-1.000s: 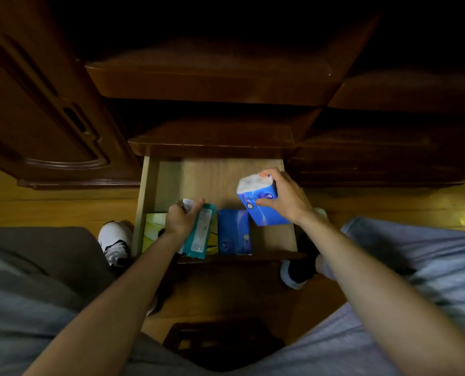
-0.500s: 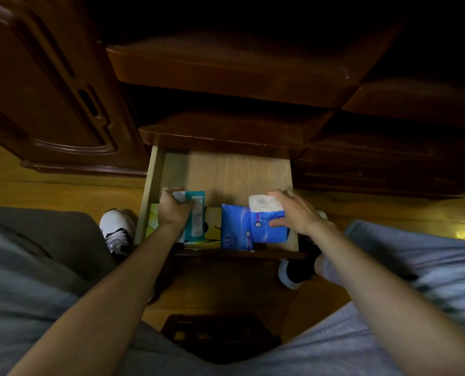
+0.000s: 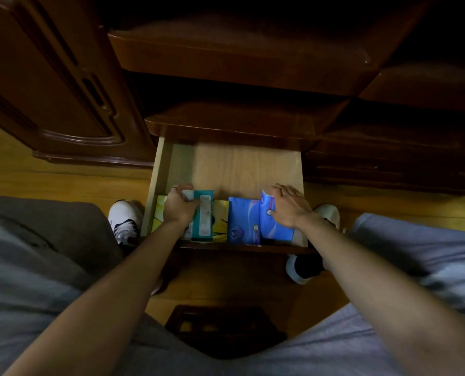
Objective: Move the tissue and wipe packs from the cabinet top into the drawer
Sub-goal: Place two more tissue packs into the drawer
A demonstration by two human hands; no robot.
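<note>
No print on the packs is legible. Left hand (image 3: 181,206) still grips the teal pack (image 3: 204,217); right hand (image 3: 287,206), fingers flat, has lowered its blue pack (image 3: 276,226) into the drawer (image 3: 234,166).

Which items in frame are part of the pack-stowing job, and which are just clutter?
Job:
teal pack, gripped by the left hand
two blue packs, the right one under the right hand
yellow pack
drawer

Not job:
stool
shoes
cabinet door
</note>
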